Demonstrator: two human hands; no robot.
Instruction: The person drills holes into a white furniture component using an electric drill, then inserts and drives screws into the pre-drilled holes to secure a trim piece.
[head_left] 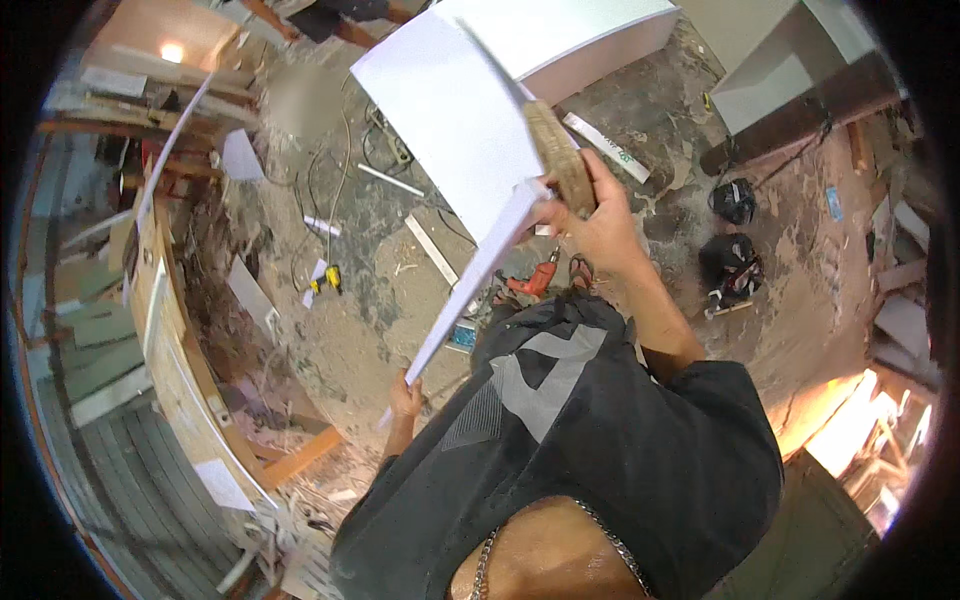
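A long, narrow white board [475, 280] slants across in front of my body, seen nearly edge-on. Near its lower end, my left hand [405, 396] is closed around the edge. My right hand [600, 225] grips the tan, ribbed handle [560, 150] of a long-bladed tool by the board's upper end. From that handle a thin grey blade [497, 70] runs up and left; I cannot tell if it is a saw or a large knife. The right fingertips are close to the board's end, and whether they touch it is unclear. Beyond stands a large white panelled cabinet [440, 120].
A red drill [540, 277] lies by my feet. Cables, white strips [432, 250] and a yellow tool [328, 280] litter the floor. Right are black bags [728, 262], a hammer [728, 309] and an open white cabinet [790, 75]. Another person [330, 18] is at the far left.
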